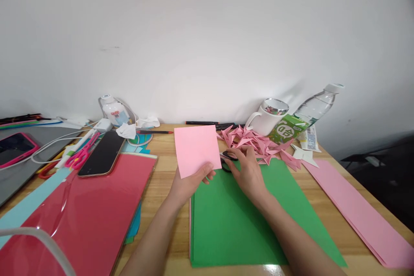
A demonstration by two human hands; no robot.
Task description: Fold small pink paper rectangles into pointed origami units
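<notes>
A square of pink paper [197, 148] is raised above the table, tilted toward me. My left hand [192, 183] grips it by its lower right part, thumb in front and fingers behind. Just to the right, my right hand [247, 170] has its thumb and fingertips on the black handles of a pair of scissors [230, 155]. The blades are mostly hidden behind the pink paper. Beneath both hands lies a stack of green paper [239, 224]. Folded pink paper pieces [255, 142] are heaped just beyond my right hand.
At the back right stand a white mug [267, 116], a green packet [287, 129] and a water bottle [317, 103]. Pink strips [359, 211] lie along the right. On the left are red sheets [97, 207], a phone [102, 153], pink scissors [82, 153] and a white bottle [114, 111].
</notes>
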